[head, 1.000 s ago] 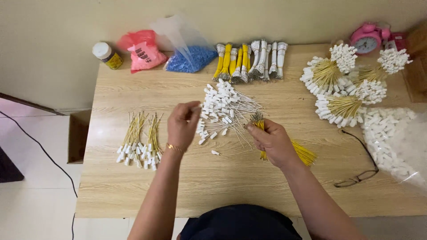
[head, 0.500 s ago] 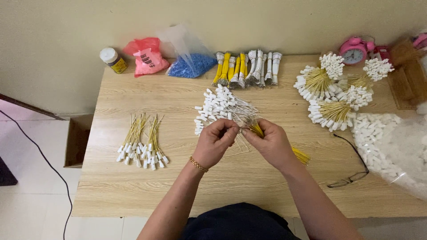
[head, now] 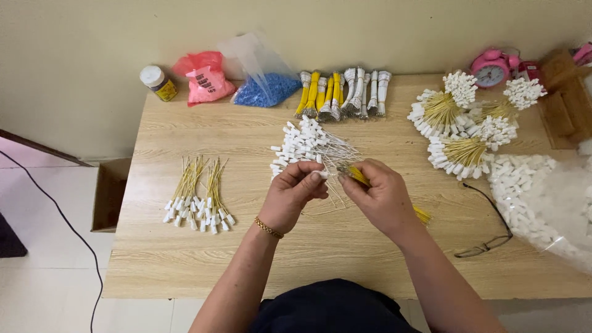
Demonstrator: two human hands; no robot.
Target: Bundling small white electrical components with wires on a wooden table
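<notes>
pale wooden table (head: pixel 345 253) against cream wall (head: pixel 370 31)

Bundle: the fanned bundle of thin yellow wires with small white plastic end caps (head: pixel 311 147) that you hold above the wooden desk (head: pixel 345 259).
Look: white caps cluster at the far end; yellow strands run back and stick out near your right wrist.
Pose: tilted, caps pointing away and left.
Grip: your left hand (head: pixel 295 196) pinches one white cap; your right hand (head: pixel 377 196) clasps the yellow stems.
</notes>
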